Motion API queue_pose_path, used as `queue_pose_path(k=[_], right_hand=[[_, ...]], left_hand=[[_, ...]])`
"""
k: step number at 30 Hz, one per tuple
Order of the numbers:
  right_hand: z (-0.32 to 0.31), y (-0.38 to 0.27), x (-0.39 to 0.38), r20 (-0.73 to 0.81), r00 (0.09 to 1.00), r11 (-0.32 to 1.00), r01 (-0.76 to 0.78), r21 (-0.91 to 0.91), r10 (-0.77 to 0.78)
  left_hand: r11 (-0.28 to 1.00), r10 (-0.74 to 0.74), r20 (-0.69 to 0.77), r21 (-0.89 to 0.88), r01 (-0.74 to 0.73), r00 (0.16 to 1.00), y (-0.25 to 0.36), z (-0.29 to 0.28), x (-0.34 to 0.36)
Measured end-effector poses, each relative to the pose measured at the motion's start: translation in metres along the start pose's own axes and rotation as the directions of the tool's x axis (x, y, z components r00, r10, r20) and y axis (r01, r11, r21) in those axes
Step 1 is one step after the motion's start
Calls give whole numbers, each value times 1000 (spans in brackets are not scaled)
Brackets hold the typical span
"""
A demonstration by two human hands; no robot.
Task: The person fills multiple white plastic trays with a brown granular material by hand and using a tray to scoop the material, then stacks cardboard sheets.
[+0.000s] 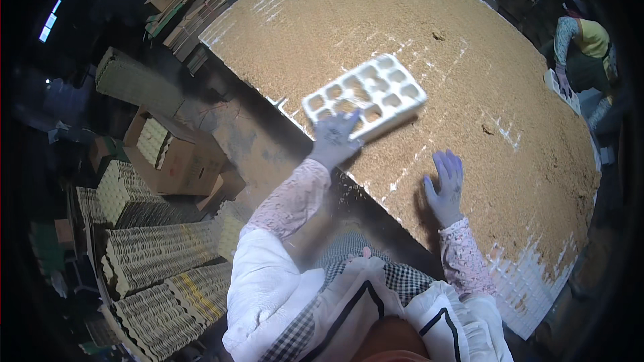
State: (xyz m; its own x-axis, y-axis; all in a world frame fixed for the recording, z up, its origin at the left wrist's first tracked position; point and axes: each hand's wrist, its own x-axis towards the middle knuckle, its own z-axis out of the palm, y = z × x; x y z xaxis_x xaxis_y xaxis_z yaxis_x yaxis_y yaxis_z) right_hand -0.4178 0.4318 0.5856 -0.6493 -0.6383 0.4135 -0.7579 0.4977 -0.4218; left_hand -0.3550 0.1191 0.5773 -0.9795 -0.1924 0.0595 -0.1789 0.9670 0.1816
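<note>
In my gloved left hand [335, 139] is a white foam tray [397, 114] with rows of rectangular cells, gripped at its near left corner. The tray is tilted and slightly blurred over a broad layer of brown, sawdust-like grains [315, 40]; some grains sit in its cells. My gloved right hand [445, 189] is open above the grains near the table's front edge, fingers spread, holding nothing. White grid lines show through the layer, and a white gridded surface [530, 288] is partly exposed at the near right corner.
At the left stand stacks of beige molded egg-tray-like sheets [161, 248] and an open cardboard box [184, 164] holding more. Flattened boards [194, 13] lie at the far left. At the right edge a co-worker [583, 47] bends over another white tray [562, 90].
</note>
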Motion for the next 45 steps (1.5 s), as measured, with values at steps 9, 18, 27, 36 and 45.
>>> queue_pose_path(k=[9, 18, 27, 36, 45], right_hand=[[106, 39, 31, 69, 931, 895, -322, -308, 358], [103, 37, 36, 74, 898, 856, -385, -345, 434], [104, 45, 43, 28, 905, 894, -415, -171, 425], [100, 52, 47, 28, 860, 844, -492, -211, 509], [101, 62, 45, 94, 819, 816, -539, -209, 565]], left_hand=[[497, -853, -44, 234, 835, 520, -347, -39, 40], [864, -484, 123, 220, 452, 866, -191, -16, 111], [997, 34, 179, 69, -47, 983, -59, -19, 113], [694, -701, -59, 173, 699, 711, -378, 2, 325], [924, -369, -20, 99, 369, 929, -278, 55, 584]])
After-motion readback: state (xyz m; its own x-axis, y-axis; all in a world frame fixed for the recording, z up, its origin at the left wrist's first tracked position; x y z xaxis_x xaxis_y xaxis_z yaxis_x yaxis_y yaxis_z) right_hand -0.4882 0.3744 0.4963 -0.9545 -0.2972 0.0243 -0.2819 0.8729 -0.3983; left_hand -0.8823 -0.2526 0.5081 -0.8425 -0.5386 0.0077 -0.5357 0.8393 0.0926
